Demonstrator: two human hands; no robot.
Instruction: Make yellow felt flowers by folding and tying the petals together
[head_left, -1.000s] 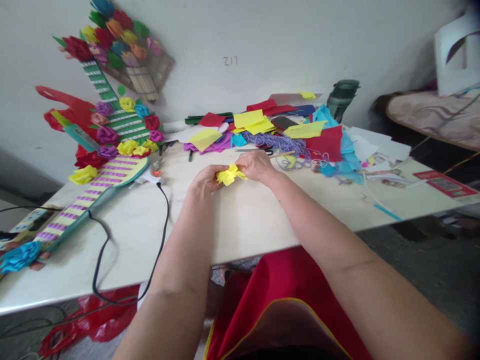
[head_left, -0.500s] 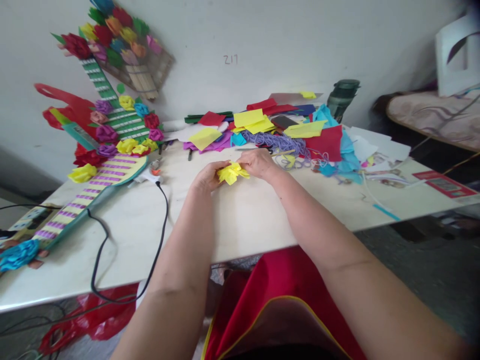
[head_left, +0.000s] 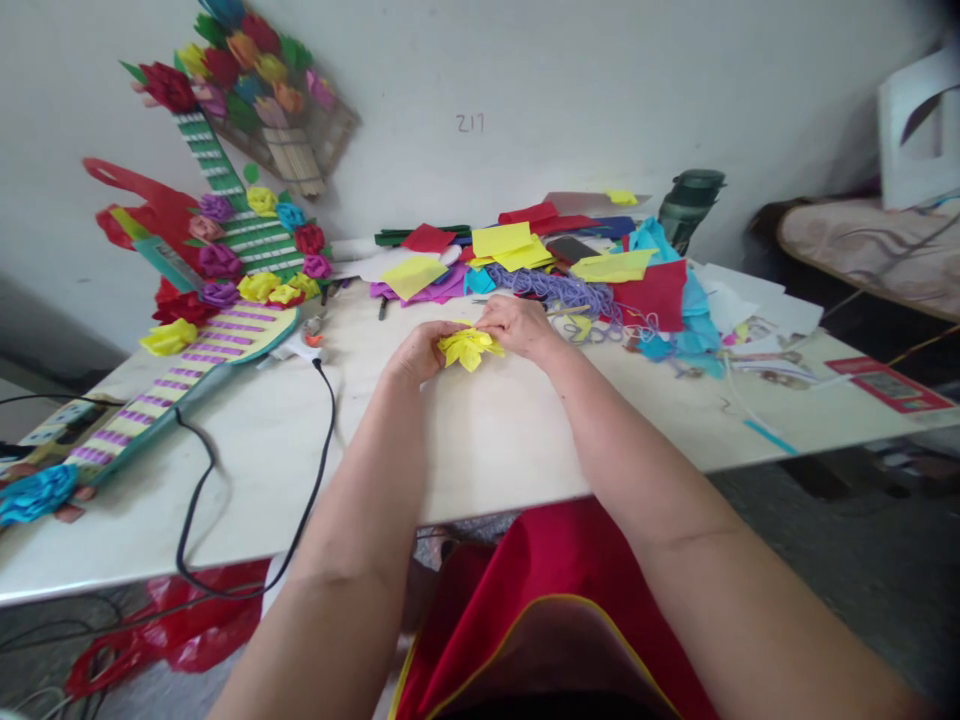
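Between my hands, just above the white table (head_left: pixel 495 450), is a yellow paper flower (head_left: pixel 469 350) with several spread, pointed petals. My left hand (head_left: pixel 421 352) grips its left side, with fingertips partly hidden behind the petals. Fingers of my right hand (head_left: pixel 517 325) are pinched on the flower's upper right edge. Beyond the hands lie loose yellow paper sheets (head_left: pixel 501 240), a tangle of purple yarn (head_left: pixel 559 288) and red paper (head_left: pixel 652 295).
A decorated panel with paper flowers (head_left: pixel 262 240) stands at the left, near a white plug (head_left: pixel 300 347) with a black cable (head_left: pixel 330 430). A dark green bottle (head_left: pixel 686 210) stands at the back right. Blue crepe paper (head_left: pixel 697 310) lies below it.
The petals look more spread and flatter than before, and my right fingers have shifted slightly on the flower's edge. The whole view has shifted a little.
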